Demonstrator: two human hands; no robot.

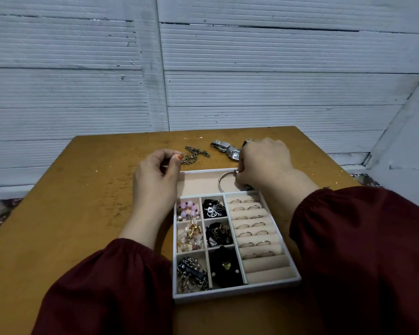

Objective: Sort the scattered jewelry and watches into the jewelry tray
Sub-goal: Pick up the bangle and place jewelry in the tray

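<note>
A white jewelry tray (237,290) with beige lining lies on the wooden table (82,201). Its small left compartments hold beaded and chain pieces, and several rings sit in the padded rolls on the right. In the long far compartment lies a silver bangle (221,183), and my right hand (264,163) pinches its end. My left hand (155,180) is beside the tray's far left corner and pinches a thin ring or hoop attached to a dark chain (195,154) on the table. A silver watch (225,148) lies beyond the tray, partly hidden by my right hand.
The table ends at a ribbed white wall (203,81) close behind the watch and chain. Bare wood stretches to the left of the tray. Patterned floor shows past the table's left and right edges.
</note>
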